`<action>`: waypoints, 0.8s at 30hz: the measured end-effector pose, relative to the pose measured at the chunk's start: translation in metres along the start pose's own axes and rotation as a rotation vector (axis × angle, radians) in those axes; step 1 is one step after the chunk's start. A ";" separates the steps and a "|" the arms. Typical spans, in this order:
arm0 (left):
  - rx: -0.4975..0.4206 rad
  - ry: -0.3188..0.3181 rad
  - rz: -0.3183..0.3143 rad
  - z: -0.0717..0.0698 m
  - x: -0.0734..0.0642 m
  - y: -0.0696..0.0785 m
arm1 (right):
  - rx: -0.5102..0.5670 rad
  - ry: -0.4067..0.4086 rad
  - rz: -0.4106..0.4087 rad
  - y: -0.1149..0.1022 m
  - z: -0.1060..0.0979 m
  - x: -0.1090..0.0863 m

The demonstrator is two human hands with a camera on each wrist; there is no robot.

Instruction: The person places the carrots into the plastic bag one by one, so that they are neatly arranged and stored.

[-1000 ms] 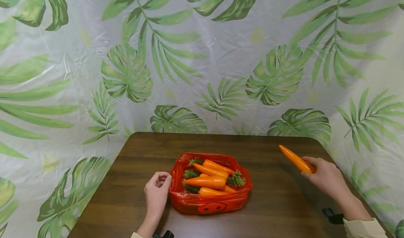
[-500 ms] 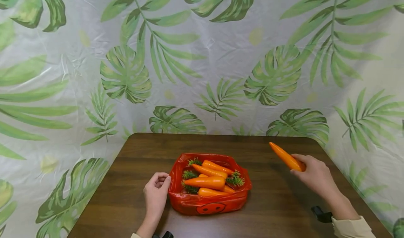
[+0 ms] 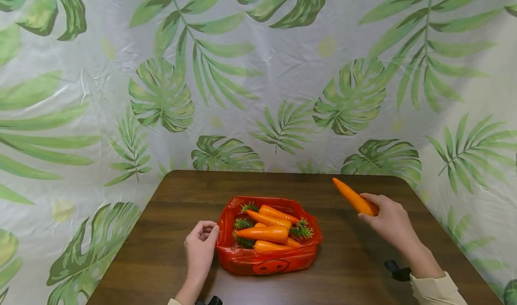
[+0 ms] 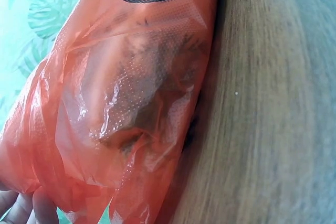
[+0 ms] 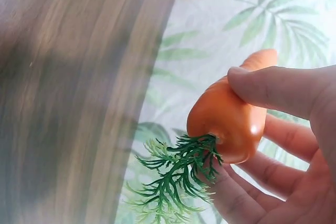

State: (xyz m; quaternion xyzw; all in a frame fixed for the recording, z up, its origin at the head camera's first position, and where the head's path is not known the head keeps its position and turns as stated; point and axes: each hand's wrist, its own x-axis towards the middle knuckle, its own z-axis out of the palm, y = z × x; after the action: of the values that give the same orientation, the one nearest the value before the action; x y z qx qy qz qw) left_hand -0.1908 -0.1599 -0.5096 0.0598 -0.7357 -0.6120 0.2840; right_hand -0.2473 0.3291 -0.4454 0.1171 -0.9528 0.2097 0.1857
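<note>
In the head view a red plastic bag (image 3: 232,260) with a face printed on its front stands with its mouth spread wide, and several orange carrots (image 3: 264,234) with green tops lie inside. My left hand (image 3: 199,249) pinches the bag's left rim between thumb and fingers; the left wrist view shows those fingertips (image 4: 44,208) at the gathered film (image 4: 31,150). To the right of the bag, my right hand (image 3: 389,219) grips another carrot (image 3: 349,195) near its thick end, tip pointing up and left. Its feathery green top (image 5: 181,174) hangs down in the right wrist view.
Everything is over a dark brown wooden table (image 3: 181,192) with rounded far corners. A sheet printed with green leaves (image 3: 282,85) hangs behind it. Dark camera mounts (image 3: 397,271) sit at both wrists.
My right hand has moved left toward the bag, carrying the carrot with it. The left hand and the bag have stayed in place.
</note>
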 end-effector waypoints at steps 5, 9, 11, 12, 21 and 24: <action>0.013 0.003 0.002 0.001 0.002 -0.005 | 0.017 0.006 -0.010 -0.012 0.001 0.003; 0.013 0.003 0.005 0.001 0.001 -0.005 | 0.027 0.027 -0.018 -0.021 0.004 0.006; 0.011 -0.001 0.007 0.001 0.001 -0.005 | 0.039 0.040 -0.028 -0.025 0.006 0.007; 0.009 -0.002 0.007 0.001 0.001 -0.006 | 0.045 0.046 -0.033 -0.028 0.007 0.008; 0.005 -0.004 0.000 0.000 0.001 -0.005 | 0.102 0.062 -0.053 -0.050 0.016 0.015; 0.006 -0.004 -0.003 0.000 0.001 -0.004 | 0.127 0.060 -0.060 -0.057 0.019 0.018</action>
State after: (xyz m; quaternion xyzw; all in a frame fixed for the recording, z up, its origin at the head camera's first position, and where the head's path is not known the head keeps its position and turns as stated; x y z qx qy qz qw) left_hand -0.1929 -0.1618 -0.5131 0.0603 -0.7382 -0.6101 0.2814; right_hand -0.2518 0.2678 -0.4336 0.1511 -0.9276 0.2675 0.2127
